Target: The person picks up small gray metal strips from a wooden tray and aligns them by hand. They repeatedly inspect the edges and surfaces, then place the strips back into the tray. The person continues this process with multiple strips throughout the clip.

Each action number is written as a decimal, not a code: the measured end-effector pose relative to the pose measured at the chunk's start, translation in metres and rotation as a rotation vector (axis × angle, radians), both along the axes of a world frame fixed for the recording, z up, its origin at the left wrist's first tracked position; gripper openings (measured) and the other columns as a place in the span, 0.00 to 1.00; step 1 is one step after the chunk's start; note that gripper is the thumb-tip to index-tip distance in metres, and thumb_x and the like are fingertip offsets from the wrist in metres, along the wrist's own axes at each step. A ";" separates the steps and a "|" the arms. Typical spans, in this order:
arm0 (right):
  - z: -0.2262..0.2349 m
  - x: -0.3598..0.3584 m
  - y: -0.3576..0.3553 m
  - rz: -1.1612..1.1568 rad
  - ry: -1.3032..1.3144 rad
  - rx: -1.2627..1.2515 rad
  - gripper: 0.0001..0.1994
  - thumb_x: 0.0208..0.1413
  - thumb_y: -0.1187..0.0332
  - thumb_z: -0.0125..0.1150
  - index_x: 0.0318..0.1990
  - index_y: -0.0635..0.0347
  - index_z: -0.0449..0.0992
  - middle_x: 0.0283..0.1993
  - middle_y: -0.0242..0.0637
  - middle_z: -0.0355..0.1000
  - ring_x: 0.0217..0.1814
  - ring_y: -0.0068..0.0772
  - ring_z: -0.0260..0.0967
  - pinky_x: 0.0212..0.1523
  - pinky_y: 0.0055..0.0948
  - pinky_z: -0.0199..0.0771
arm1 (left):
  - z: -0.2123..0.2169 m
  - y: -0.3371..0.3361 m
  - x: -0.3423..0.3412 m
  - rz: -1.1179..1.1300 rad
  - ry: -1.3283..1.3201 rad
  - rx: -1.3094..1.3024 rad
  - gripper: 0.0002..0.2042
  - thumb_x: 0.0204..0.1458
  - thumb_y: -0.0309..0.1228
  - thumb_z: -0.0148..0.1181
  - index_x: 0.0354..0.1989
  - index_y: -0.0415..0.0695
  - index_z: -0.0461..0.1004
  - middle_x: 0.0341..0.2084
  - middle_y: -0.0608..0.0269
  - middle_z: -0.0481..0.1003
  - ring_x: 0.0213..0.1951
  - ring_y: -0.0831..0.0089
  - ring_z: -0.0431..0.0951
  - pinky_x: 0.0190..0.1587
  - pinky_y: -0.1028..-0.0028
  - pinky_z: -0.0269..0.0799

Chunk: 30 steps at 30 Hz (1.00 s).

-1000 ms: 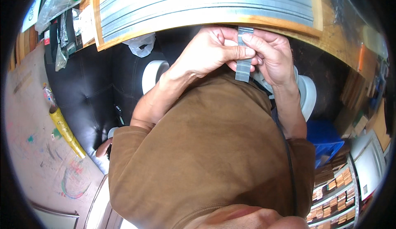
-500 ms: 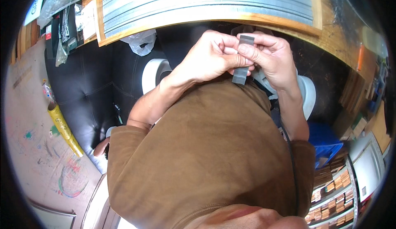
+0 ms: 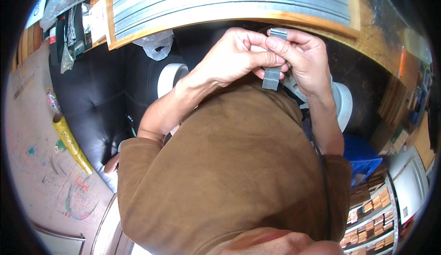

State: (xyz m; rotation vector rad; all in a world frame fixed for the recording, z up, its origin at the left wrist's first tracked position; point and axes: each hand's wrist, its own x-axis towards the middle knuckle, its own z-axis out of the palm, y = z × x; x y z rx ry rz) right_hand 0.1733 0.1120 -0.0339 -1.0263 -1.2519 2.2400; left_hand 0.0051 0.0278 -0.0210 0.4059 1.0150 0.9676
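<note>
Your left hand (image 3: 236,57) was closed in a pinch, its thumb lying across the middle of a grey strip (image 3: 272,78) with crosswise lines. Your right hand (image 3: 310,60) gripped the same strip a little higher, with the thumb on its face and the other fingers bent behind it. So the strip was between your two hands, somewhat tilted; its upper end showed above the right thumb, and its lower end came out below the left fingers.

Just below the hands was your brown shirt (image 3: 239,154). One white armrest (image 3: 170,78) was to the left of your left wrist, and another white armrest (image 3: 342,103) was beside your right forearm. Above both hands, and near to them, was a wooden frame (image 3: 109,16) which contained long silvery strips (image 3: 229,2). A white plastic bag (image 3: 158,47) hung to the left of your left hand, in front of a black padded sofa (image 3: 98,89).

Farther from the right hand, below it and to the right, were a blue plastic container (image 3: 360,156) and a shelf with small wooden blocks (image 3: 374,220).
</note>
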 end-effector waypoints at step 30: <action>0.018 0.014 -0.015 0.094 0.119 0.050 0.13 0.61 0.80 0.62 0.53 0.72 0.75 0.37 0.35 0.76 0.33 0.17 0.74 0.34 0.15 0.77 | 0.019 -0.031 0.005 0.050 0.027 -0.082 0.09 0.57 0.25 0.67 0.45 0.36 0.81 0.34 0.56 0.84 0.34 0.71 0.86 0.33 0.81 0.80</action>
